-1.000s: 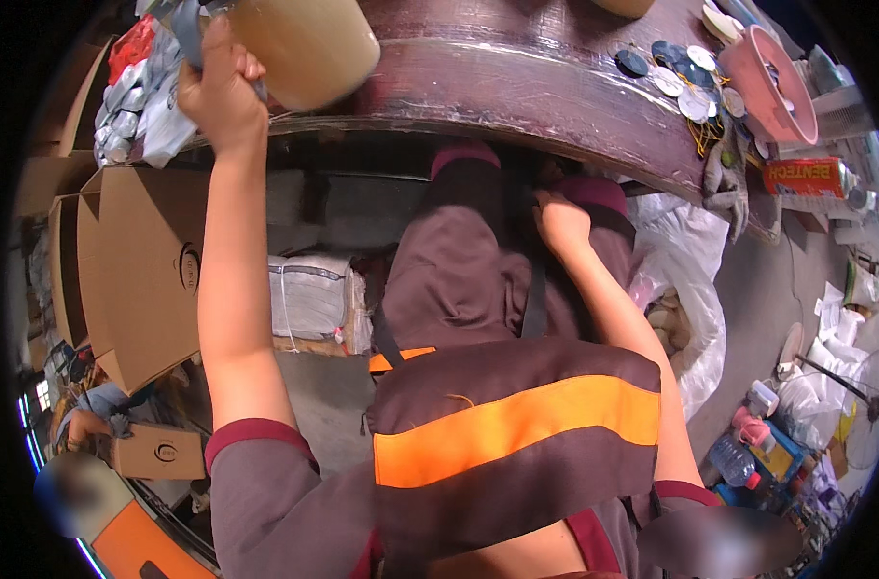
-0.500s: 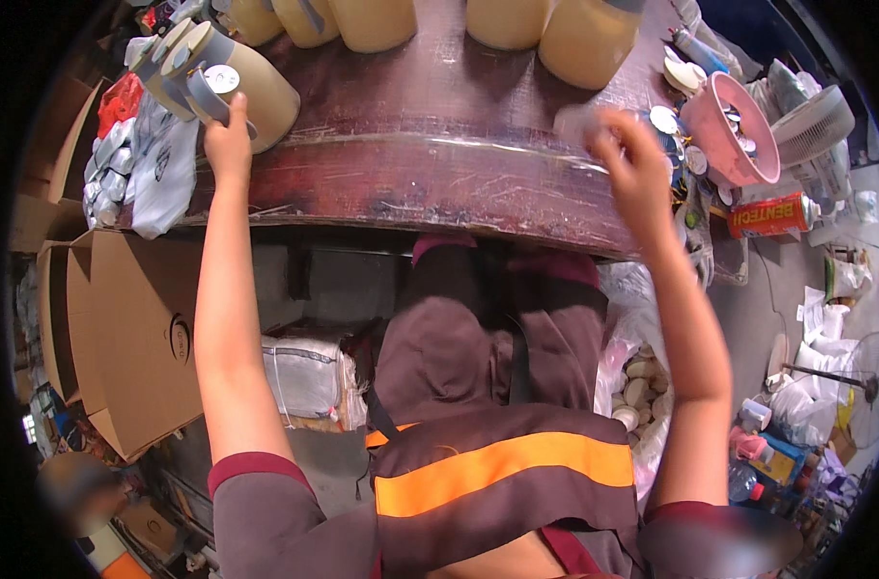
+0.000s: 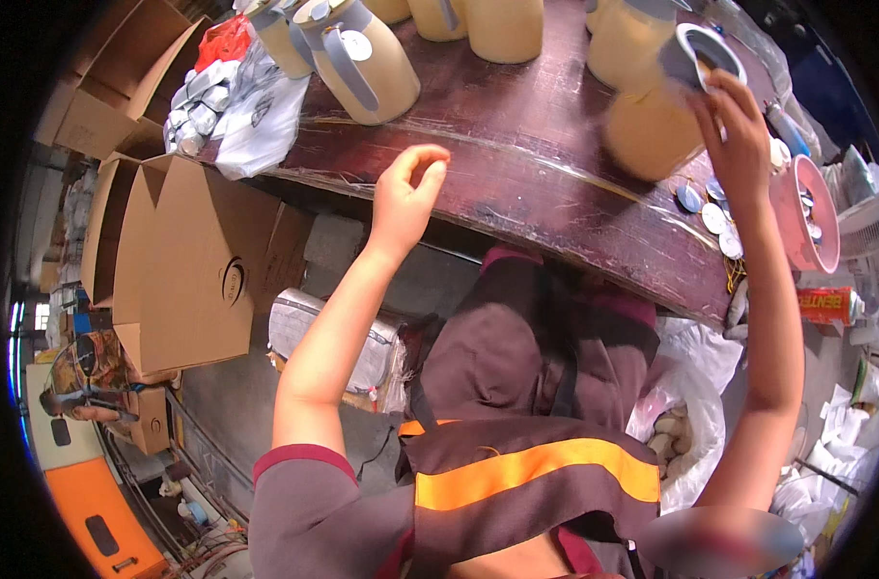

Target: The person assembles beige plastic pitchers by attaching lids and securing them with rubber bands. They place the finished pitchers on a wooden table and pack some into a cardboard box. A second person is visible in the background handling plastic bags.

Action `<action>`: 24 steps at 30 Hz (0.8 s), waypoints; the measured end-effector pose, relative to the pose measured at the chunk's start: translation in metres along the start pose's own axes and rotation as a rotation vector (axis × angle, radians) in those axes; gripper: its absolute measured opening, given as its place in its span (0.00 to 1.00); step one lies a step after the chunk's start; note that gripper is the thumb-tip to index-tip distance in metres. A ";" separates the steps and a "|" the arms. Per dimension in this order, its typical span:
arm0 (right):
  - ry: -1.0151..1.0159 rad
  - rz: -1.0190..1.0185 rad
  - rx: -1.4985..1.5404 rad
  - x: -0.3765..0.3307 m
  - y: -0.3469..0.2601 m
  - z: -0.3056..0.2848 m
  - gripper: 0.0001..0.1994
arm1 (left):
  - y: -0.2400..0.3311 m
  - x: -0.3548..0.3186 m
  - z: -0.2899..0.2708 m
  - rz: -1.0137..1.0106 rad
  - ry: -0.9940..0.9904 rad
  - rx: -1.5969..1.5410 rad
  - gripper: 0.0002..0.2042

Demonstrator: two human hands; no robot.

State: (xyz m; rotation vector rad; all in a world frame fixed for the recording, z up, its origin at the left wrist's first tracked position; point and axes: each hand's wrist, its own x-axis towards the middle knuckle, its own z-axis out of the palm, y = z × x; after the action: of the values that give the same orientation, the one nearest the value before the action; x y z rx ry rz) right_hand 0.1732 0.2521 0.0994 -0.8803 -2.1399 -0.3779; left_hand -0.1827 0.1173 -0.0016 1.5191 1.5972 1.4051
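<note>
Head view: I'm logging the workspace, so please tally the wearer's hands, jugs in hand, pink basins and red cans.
Hands, left hand and right hand: 2
Jug in hand: 1
Pink basin: 1
Red can: 1
Total: 5

You have bold yellow lettering [image 3: 821, 305] on the red can [image 3: 829, 307] beyond the table's [image 3: 516, 116] near right corner, and a dark curved emblem [image 3: 233, 280] with small characters on the cardboard box [image 3: 188, 270] below its near left corner; the marks on the jug's [image 3: 391, 85] round white tag [image 3: 356, 45] are too small to read.
</note>
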 end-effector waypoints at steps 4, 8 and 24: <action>-0.017 -0.017 0.202 -0.062 -0.090 -0.074 0.08 | 0.035 0.010 0.028 0.071 -0.140 -0.105 0.18; -0.138 0.337 0.627 -0.122 -0.128 -0.079 0.07 | 0.006 -0.041 0.085 -0.435 -0.806 -0.589 0.25; -0.513 1.267 1.265 -0.221 -0.181 -0.057 0.11 | 0.087 -0.135 0.092 -0.809 -0.514 -0.809 0.21</action>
State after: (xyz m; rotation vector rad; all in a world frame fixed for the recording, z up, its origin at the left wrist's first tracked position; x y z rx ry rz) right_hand 0.1797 -0.0107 -0.0264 -1.2836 -1.2640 1.7336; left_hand -0.0348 0.0061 0.0095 0.5589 0.9376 0.8919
